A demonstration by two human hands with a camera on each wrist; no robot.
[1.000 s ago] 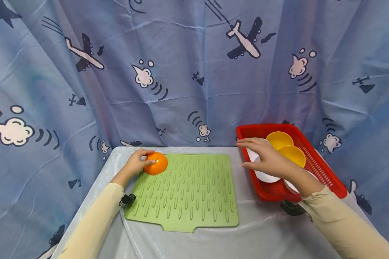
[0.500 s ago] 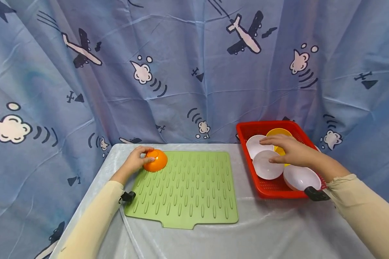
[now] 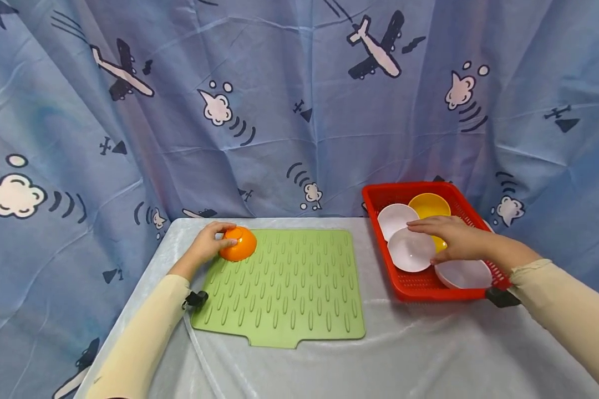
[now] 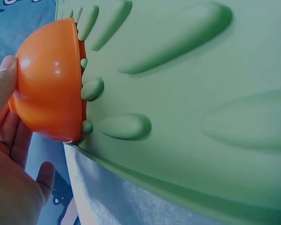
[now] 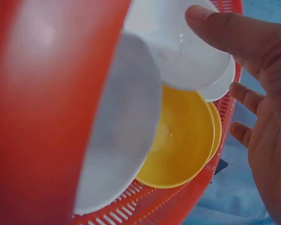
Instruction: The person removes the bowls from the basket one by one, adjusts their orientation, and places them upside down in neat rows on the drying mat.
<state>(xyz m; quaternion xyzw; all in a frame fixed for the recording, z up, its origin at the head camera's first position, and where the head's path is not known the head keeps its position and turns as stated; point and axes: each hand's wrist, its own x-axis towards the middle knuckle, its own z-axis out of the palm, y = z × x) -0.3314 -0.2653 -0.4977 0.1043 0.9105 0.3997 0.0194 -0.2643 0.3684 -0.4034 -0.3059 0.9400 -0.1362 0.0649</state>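
Observation:
An orange bowl [image 3: 242, 245] lies upside down on the far left corner of a green ribbed mat [image 3: 289, 288]. My left hand [image 3: 204, 244] holds it near its base; in the left wrist view the thumb is on one side of the orange bowl [image 4: 49, 79] and fingers on the other. Over the red basket [image 3: 404, 292] my right hand [image 3: 456, 241] hovers with fingers spread and nothing in them. Below it are white bowls [image 3: 410, 252] and yellow bowls [image 3: 428, 204]. In the right wrist view the thumb overlaps a white bowl [image 5: 173, 51]; contact is unclear.
The table has a pale grey cover [image 3: 379, 354]. Behind it hangs a blue curtain [image 3: 279, 111] with airplane prints. The red basket stands right of the mat, its near rim blurred and large in the right wrist view.
My right hand has moved right and slightly down over the basket, uncovering the white bowls at its left. My left hand stays on the orange bowl. The head view has tilted slightly downward.

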